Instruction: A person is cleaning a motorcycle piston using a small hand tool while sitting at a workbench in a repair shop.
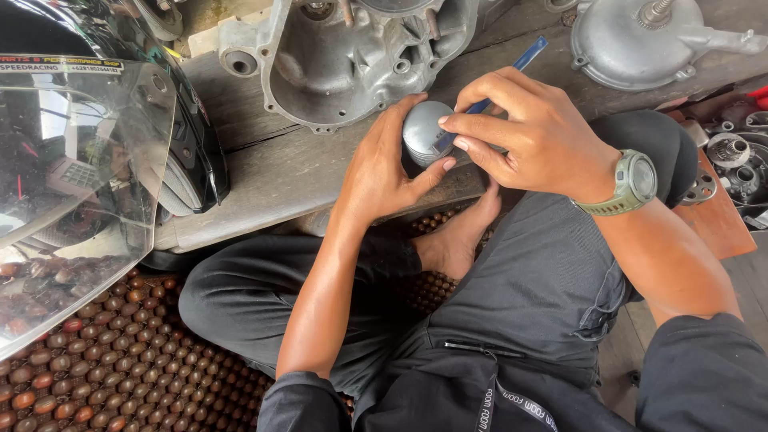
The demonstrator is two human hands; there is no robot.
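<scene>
A small grey metal piston [424, 128] is cupped in the left hand [382, 164], fingers behind it and the thumb hooked under its lower edge, so the domed crown is turned up toward the camera. A blue-handled tool [512, 72] is pinched in the right hand [520, 132], its tip laid on the crown; the fingertips are braced against the piston, seemingly to steady the stroke. Both hands are thus closed in a grasp, none slack.

The piston is held just above the near edge of the wooden desk [264, 168], over the crossed legs. Beyond the hands an open aluminium engine casing [336, 56] is lying. Farther right of the right hand, a round engine cover [632, 40] is seen. Well left of the left hand, a helmet visor [72, 184] is resting. A beaded mat [144, 360] is spread below.
</scene>
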